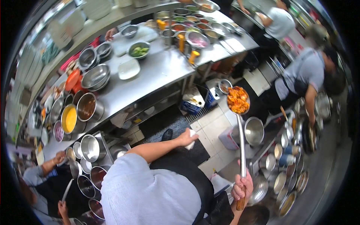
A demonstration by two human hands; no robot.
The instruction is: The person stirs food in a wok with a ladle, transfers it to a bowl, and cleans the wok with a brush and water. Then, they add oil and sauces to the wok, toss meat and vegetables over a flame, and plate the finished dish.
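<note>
My right hand (242, 188) grips the wooden end of a long metal ladle (241, 142). The ladle's bowl is heaped with orange-red sauced food (238, 99) and is held out over the tiled floor, just above an empty steel bowl (254, 130). My left hand (186, 138) is stretched out in front of my grey shirt and black apron, closed on a white cloth (192, 139).
A long steel counter (157, 75) carries several bowls, a pot of yellow sauce (69, 119), a bowl of greens (139, 50) and a white plate (128, 69). One co-worker (303, 75) bends over the cooking station at the right, another's hands (60, 157) work at lower left. A blue crate (192, 103) stands on the floor.
</note>
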